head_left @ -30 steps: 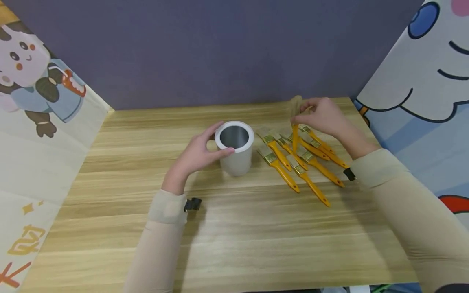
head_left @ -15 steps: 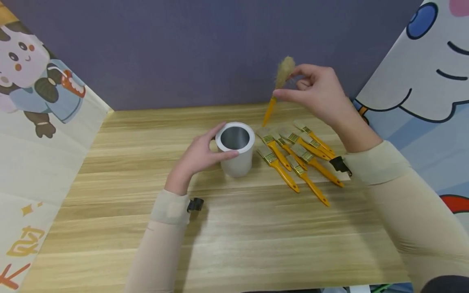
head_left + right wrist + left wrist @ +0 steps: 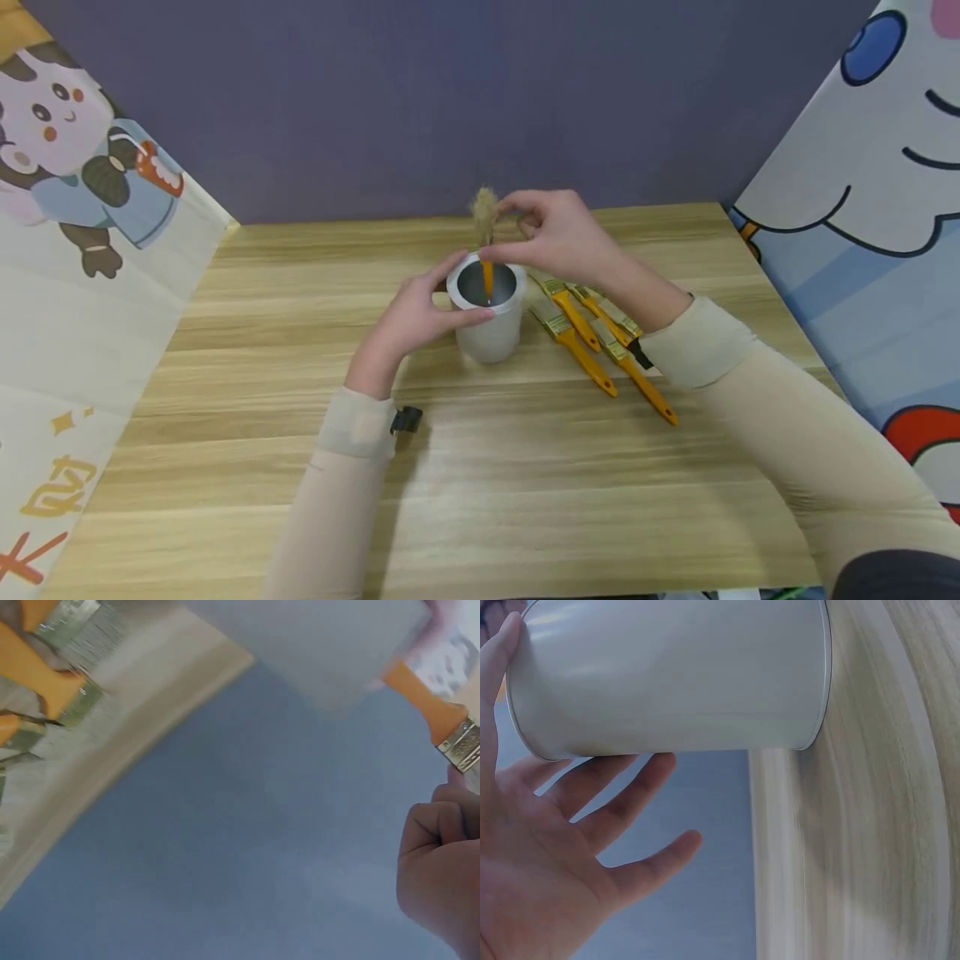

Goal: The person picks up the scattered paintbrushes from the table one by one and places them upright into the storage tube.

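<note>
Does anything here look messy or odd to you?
Nothing broken or spilled. The brush the right hand holds goes handle-first into the cup, its bristles up and frayed. The loose brushes lie crisscrossed on the table.

Bright even light, soft shadows, wrist views blurred, head view sharp
</note>
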A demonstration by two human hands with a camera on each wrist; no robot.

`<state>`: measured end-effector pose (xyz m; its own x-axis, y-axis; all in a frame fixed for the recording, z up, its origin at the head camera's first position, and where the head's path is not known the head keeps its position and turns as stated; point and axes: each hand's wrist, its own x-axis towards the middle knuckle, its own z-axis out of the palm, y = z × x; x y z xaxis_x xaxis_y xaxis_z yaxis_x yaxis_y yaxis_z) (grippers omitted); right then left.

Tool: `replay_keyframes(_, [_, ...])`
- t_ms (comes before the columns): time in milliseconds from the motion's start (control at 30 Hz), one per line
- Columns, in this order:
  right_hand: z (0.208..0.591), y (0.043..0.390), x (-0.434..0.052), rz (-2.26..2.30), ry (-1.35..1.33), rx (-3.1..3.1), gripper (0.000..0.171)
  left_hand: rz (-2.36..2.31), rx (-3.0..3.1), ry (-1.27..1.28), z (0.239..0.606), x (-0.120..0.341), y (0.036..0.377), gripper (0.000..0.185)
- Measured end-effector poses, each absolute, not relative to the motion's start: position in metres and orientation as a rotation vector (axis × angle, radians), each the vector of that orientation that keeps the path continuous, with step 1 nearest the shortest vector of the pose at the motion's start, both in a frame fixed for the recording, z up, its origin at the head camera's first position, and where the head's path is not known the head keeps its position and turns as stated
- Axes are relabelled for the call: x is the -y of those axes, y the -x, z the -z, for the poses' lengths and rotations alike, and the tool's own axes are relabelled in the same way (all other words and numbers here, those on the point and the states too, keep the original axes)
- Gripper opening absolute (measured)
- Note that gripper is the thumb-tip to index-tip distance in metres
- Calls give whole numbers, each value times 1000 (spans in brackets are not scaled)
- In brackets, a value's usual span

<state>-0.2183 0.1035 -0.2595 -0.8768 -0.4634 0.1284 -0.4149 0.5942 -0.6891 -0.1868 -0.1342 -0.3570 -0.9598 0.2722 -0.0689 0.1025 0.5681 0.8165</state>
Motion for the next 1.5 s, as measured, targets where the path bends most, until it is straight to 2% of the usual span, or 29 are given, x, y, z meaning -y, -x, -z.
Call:
replay_keyframes(300, [292,223,-81,747,801,-2798,48,-1320,-2585,-278,360,136,187,122])
replay_keyframes(700, [300,223,-72,673,771,-2855,44,-1275,-2594,-244,360,136,187,123])
replay_keyframes(933, [305,224,-69,663,803,-2863,45,-1321,-2613,-300,361,136,187,108])
replay_keyframes(1000, [306,225,-69,663,810,-2862,46,-1327,-2611,-301,362,136,186,108])
replay_keyframes(1233, [306,227,-70,662,801,-2855,53,-1328,-2608,-301,362,136,186,95])
replay_keyframes(1500, [291,229,-80,624,775,-2852,58,-1338,-2620,-315,361,135,186,81])
